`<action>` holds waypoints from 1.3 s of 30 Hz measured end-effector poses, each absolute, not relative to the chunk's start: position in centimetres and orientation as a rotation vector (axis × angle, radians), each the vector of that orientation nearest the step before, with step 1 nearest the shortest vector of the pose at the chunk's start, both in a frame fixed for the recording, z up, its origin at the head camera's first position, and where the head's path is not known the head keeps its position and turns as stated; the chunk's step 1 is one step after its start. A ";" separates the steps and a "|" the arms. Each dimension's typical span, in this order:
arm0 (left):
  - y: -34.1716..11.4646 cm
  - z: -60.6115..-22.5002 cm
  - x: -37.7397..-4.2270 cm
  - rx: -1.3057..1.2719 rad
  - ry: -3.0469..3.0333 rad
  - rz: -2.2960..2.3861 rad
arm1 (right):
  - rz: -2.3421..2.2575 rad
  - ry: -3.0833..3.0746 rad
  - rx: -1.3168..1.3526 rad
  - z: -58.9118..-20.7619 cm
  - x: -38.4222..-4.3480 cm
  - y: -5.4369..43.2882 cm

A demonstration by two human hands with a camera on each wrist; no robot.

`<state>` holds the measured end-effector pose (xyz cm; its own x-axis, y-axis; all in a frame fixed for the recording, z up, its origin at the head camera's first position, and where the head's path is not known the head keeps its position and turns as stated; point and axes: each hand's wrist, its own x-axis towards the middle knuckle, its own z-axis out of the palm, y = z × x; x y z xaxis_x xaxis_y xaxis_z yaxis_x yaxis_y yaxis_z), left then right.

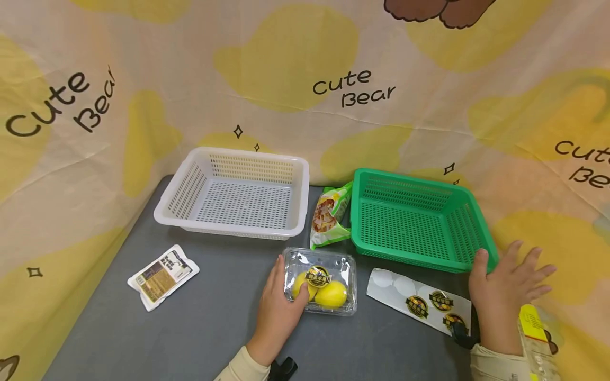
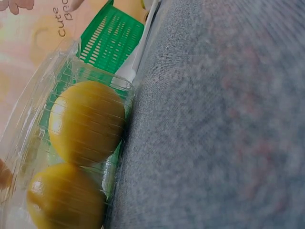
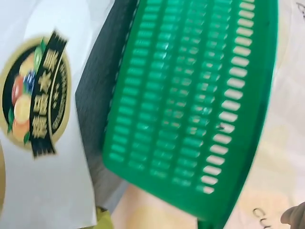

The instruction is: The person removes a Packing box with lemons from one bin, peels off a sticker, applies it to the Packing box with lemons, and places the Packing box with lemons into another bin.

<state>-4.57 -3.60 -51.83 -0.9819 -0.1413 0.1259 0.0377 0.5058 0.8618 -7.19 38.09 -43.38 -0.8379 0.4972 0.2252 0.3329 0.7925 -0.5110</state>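
A clear plastic clamshell box (image 1: 350, 270) with two yellow lemons (image 1: 332, 295) inside sits on the table, a black-and-gold label (image 1: 318, 276) on its lid. My left hand (image 1: 278, 307) holds the box at its left side, thumb over the lid and fingers along the edge. In the left wrist view the lemons (image 2: 88, 121) show through the ribbed wall. My right hand (image 1: 507, 280) is raised with fingers spread, holding nothing, by the near right corner of the green basket (image 1: 482, 227). A sheet of round stickers (image 1: 426, 304) lies between the box and this hand.
A white basket (image 1: 297, 201) stands at the back left. Between the baskets leans a green-and-white snack bag (image 1: 329, 217). A flat white-and-brown pouch (image 1: 163, 276) lies at the left. Beside my right wrist is a clear package with a yellow label (image 1: 532, 321). Patterned cloth (image 1: 286, 58) hangs behind.
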 end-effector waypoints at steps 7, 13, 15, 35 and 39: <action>-3.7 -51.9 -4.6 0.074 -2.561 -1.460 | 0.730 -2.657 -0.687 -43.5 -8.4 40.0; -3.7 -51.8 -4.7 0.085 -2.554 -1.451 | 0.783 -2.672 -0.639 -43.0 -10.4 41.1; -3.7 -51.8 -4.8 0.096 -2.541 -1.468 | 0.802 -2.706 -0.629 -43.0 -11.1 41.4; -3.9 -52.0 -5.0 0.212 -2.359 -1.792 | 0.686 -3.165 -0.550 -43.7 -14.3 43.5; -3.7 -51.9 -4.9 0.202 -2.354 -1.826 | 0.666 -3.170 -0.533 -43.8 -14.0 43.6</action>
<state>-4.93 -3.70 -51.90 -0.9788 -0.2007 0.0400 -0.0112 0.2478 0.9688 -14.01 43.64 -43.76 -0.9376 0.2836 -0.2011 0.3405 0.8657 -0.3669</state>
